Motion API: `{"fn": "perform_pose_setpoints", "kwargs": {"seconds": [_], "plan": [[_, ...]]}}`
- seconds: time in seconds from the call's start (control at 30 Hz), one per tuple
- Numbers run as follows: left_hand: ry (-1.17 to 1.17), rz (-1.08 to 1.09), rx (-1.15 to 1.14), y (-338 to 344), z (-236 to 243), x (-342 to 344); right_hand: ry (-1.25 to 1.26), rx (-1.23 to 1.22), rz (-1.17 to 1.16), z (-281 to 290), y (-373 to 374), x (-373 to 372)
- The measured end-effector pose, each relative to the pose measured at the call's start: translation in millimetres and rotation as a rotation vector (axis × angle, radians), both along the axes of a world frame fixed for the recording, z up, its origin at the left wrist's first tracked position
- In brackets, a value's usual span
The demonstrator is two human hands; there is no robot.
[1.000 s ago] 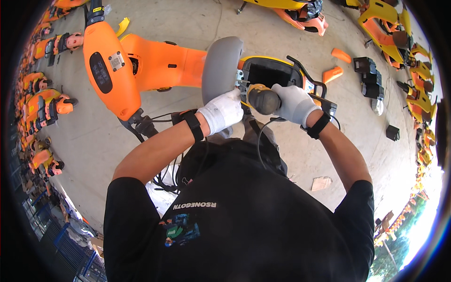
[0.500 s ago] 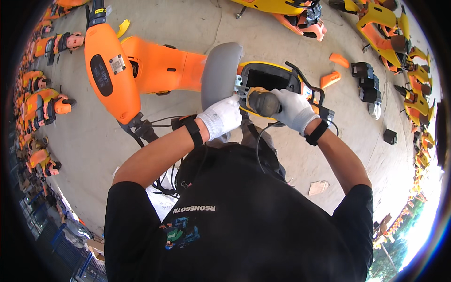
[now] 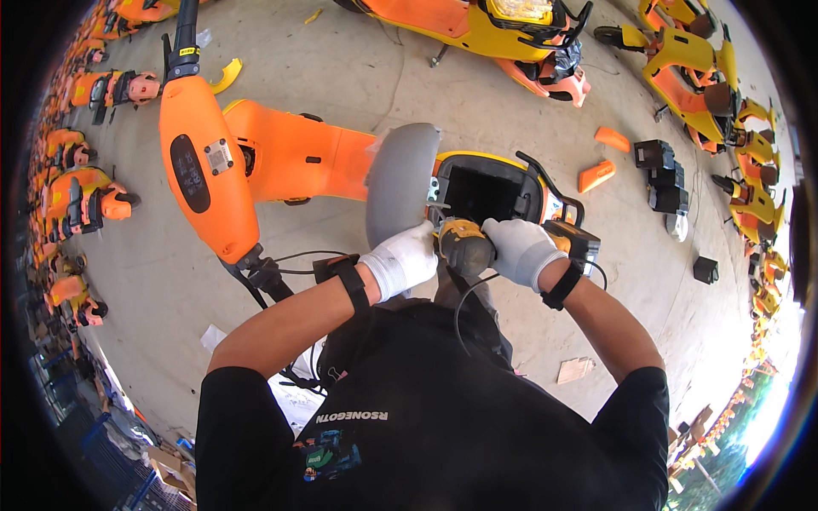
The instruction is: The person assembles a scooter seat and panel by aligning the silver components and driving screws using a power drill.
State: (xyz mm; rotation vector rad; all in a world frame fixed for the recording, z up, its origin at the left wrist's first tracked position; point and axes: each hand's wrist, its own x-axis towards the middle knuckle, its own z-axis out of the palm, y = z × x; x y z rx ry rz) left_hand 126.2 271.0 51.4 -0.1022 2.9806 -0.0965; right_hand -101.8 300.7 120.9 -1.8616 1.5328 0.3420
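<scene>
An orange scooter stands before me with its grey seat point(image 3: 399, 183) tipped up beside the open black storage compartment point(image 3: 481, 194). My right hand point(image 3: 521, 251), in a white glove, is closed on a yellow and black cordless drill point(image 3: 464, 245). The drill is at the compartment's near left corner, close to the metal hinge bracket point(image 3: 435, 189) of the seat. My left hand point(image 3: 402, 257), also gloved, is closed at the seat's near edge beside the drill's front. Its fingertips are partly hidden, and what they pinch cannot be made out.
The scooter's orange handlebar cover point(image 3: 209, 170) is at the left. Orange panels point(image 3: 596, 175) and black boxes point(image 3: 660, 183) lie on the concrete floor at the right. A yellow scooter point(image 3: 452, 25) stands beyond, with rows of others at both sides. A cardboard piece point(image 3: 575, 370) lies nearer me.
The view has shifted, so the scooter sits lower in the picture. My right hand and the drill have come slightly nearer and left relative to the compartment. My left hand stays by the seat.
</scene>
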Motion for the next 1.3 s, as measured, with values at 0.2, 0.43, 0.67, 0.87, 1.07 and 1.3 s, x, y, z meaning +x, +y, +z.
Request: {"fn": "perform_pose_setpoints", "kwargs": {"seconds": [0.2, 0.43, 0.67, 0.87, 1.07, 1.3], "plan": [[0.094, 0.065, 0.005, -1, 6, 1, 0.027, 0.020, 0.014, 7, -7, 4], [-0.092, -0.049, -0.008, -5, 25, 0, 0.023, 0.020, -0.037, 9, -9, 0], [-0.075, 0.001, 0.092, -7, 32, 0, 0.001, 0.021, -0.102, 5, -5, -1], [-0.016, -0.022, 0.084, -4, 20, 2, 0.063, -0.038, 0.131, 5, -20, -5], [-0.043, 0.063, 0.090, 2, 5, 0, 0.164, -0.103, 0.466, 13, -49, 5], [0.141, 0.011, -0.148, -3, -3, 8, 0.202, 0.012, 0.470, 20, -64, 15]]}}
